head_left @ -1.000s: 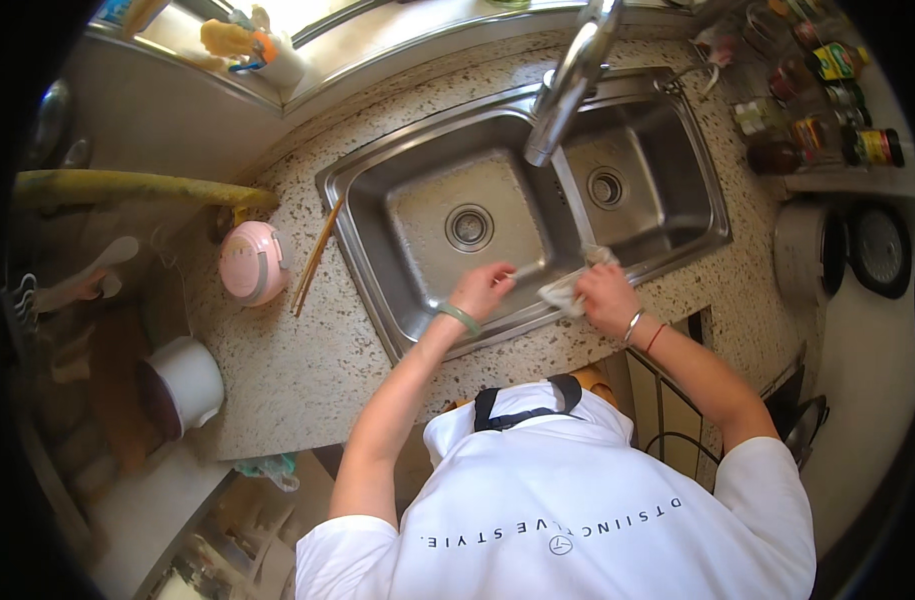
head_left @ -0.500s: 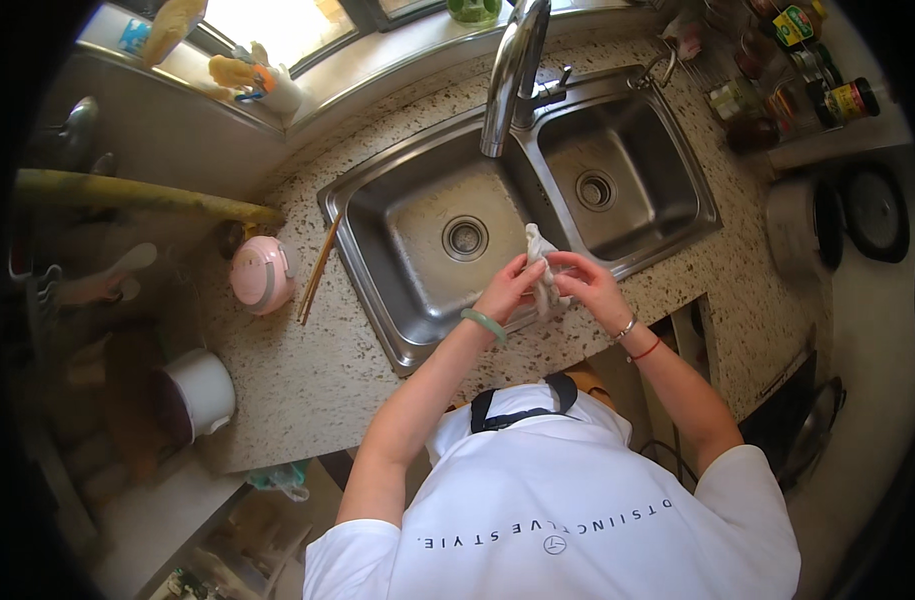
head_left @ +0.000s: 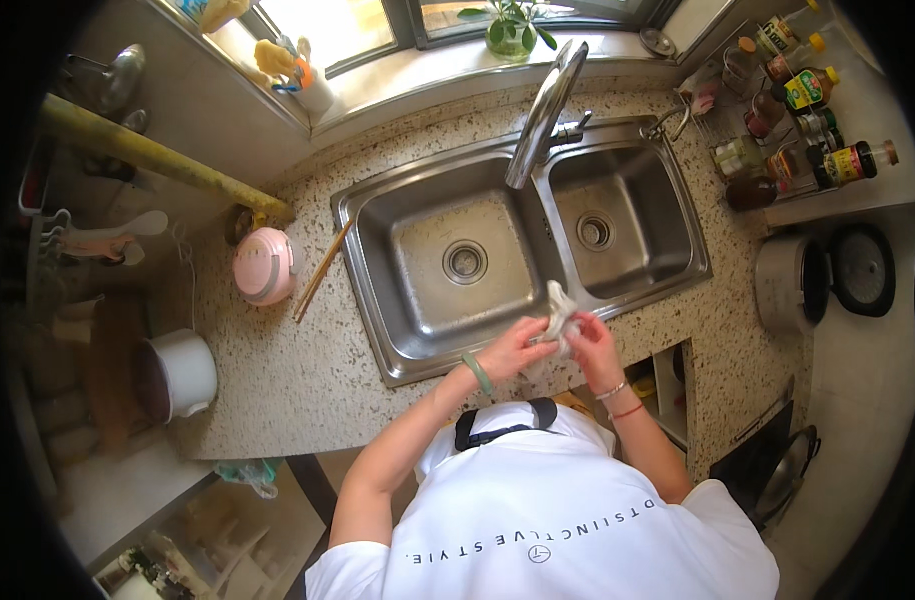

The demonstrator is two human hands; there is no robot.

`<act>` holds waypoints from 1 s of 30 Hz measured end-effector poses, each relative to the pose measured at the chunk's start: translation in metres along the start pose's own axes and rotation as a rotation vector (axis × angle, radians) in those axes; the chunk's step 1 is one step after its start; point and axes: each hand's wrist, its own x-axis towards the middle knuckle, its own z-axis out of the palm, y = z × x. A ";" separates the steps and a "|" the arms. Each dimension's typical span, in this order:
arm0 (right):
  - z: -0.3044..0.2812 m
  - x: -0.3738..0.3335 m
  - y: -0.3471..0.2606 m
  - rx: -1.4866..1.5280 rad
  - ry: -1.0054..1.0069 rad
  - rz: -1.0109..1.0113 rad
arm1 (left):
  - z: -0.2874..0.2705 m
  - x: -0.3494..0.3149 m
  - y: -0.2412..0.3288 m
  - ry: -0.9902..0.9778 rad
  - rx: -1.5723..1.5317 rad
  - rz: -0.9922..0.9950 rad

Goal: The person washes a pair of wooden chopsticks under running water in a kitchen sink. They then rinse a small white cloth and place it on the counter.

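Note:
Between my two hands is a crumpled white cloth [head_left: 558, 312], held up at the front rim of the steel double sink [head_left: 447, 345]. My left hand [head_left: 517, 347], with a green bangle at its wrist, is closed on the cloth's left side. On the other side, the fingers of my right hand [head_left: 595, 352] pinch it; a bracelet and a red string circle that wrist. Part of the cloth hangs below my fingers, where its edge is hard to make out. The chrome tap [head_left: 545, 120] stands behind the sink, its spout over the divider.
Left of the sink lie wooden chopsticks [head_left: 322, 270] beside a pink lidded container [head_left: 264, 267]. A white pot [head_left: 182, 375] stands farther left. Sauce bottles [head_left: 812, 92] crowd a rack at the right, above an open-lidded cooker [head_left: 792, 285]. A potted plant [head_left: 510, 38] sits on the sill.
The view has shifted, showing more of the window sill. My hands have drawn the cloth back toward my body, and it stays between them.

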 end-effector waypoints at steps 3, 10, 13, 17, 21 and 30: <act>-0.007 0.013 -0.009 -0.234 0.109 -0.189 | -0.002 0.007 -0.017 0.284 0.042 -0.210; 0.007 -0.001 -0.013 -1.462 0.131 -0.644 | 0.005 -0.008 -0.012 0.410 0.869 0.110; 0.001 0.004 0.014 -1.575 0.021 -0.818 | 0.006 -0.010 -0.025 0.114 1.020 0.322; 0.012 0.012 0.020 -1.612 -0.199 -0.874 | 0.007 -0.026 -0.038 0.104 1.022 0.195; 0.065 0.021 0.031 -1.492 -0.534 -0.621 | -0.016 -0.074 -0.040 0.193 1.011 0.049; 0.160 0.043 0.069 -1.361 -1.023 -0.703 | -0.061 -0.178 -0.036 0.452 1.129 -0.140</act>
